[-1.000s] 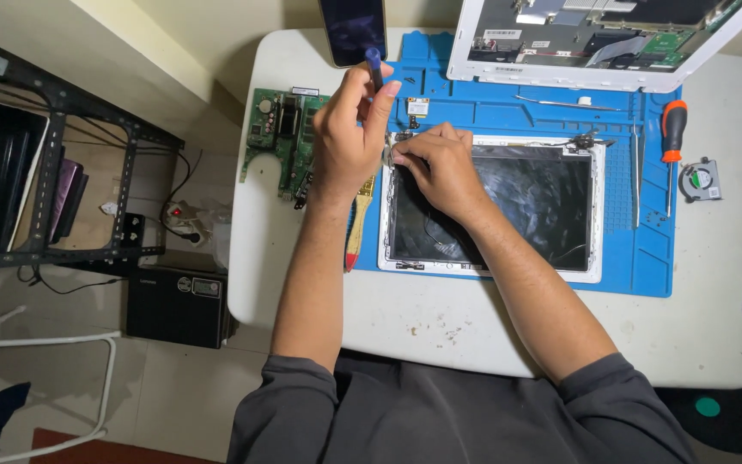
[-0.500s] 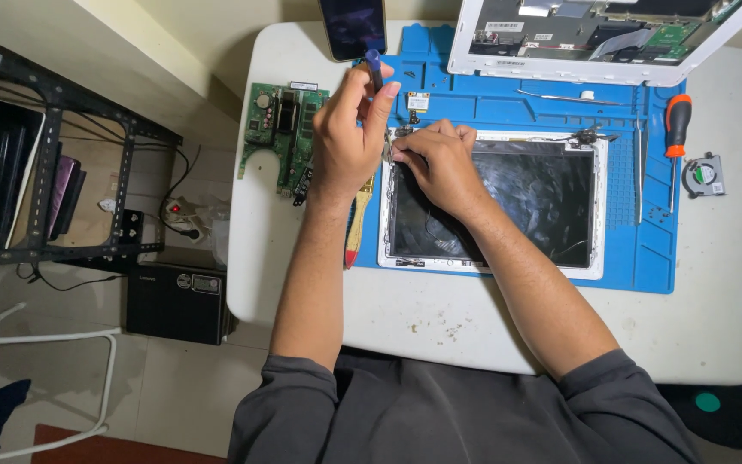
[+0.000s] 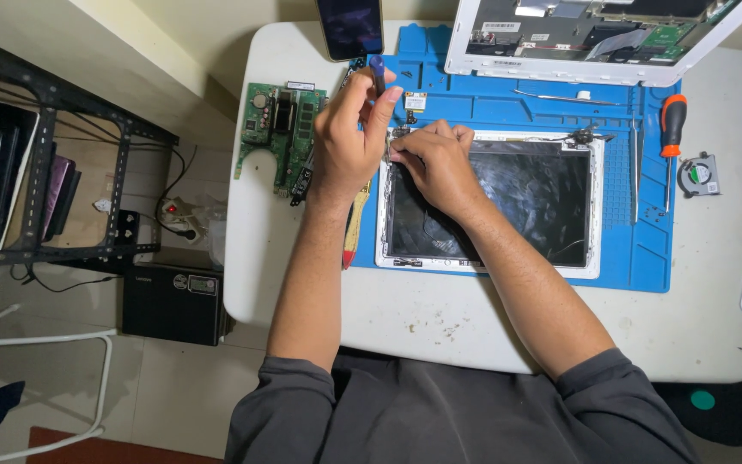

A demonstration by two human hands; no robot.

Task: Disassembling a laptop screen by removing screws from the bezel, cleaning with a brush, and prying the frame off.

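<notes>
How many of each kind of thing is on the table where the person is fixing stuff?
Screen panel: 1
Opened laptop base: 1
Green circuit boards: 1 cluster, exact number unclear
Phone: 1
Orange-handled screwdriver: 1
Small fan: 1
Blue-handled tool in the left hand: 1
Blue mat: 1
Total: 8

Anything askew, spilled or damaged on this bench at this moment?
Small crumbs of debris lie scattered on the white table in front of the blue mat. The green circuit board sticks out past the table's left edge. Otherwise nothing stands out: the left hand grips a blue-handled tool, and the right hand rests on the screen panel.
</notes>
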